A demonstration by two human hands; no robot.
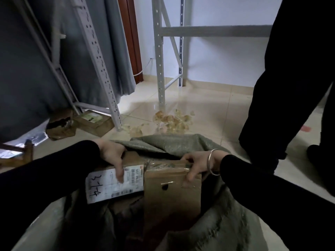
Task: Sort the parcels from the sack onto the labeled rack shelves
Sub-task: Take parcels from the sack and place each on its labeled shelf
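Gripping parcel (172, 196), base hidden in sack (163, 144)

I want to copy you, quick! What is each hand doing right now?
Left hand: grips the cardboard box, fingers on its white label.
Right hand: grips the same box at its other end.
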